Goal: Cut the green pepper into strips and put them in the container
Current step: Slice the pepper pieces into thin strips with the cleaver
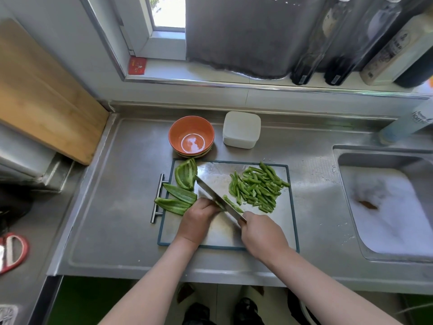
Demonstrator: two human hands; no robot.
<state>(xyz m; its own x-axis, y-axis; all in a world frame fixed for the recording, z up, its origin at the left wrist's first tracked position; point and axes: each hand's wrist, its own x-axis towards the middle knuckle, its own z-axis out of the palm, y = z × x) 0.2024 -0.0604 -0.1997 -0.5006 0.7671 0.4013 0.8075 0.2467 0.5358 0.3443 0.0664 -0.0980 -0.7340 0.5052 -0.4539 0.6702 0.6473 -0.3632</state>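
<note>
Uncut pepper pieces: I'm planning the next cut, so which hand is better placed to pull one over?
Left. The left hand sits next to the uncut pieces on the board; the right hand grips the knife and is farther from them.

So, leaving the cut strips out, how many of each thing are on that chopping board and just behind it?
Knife: 1
Large pepper pieces lying free: 3
Orange bowl: 1
White container: 1
Total: 6
</note>
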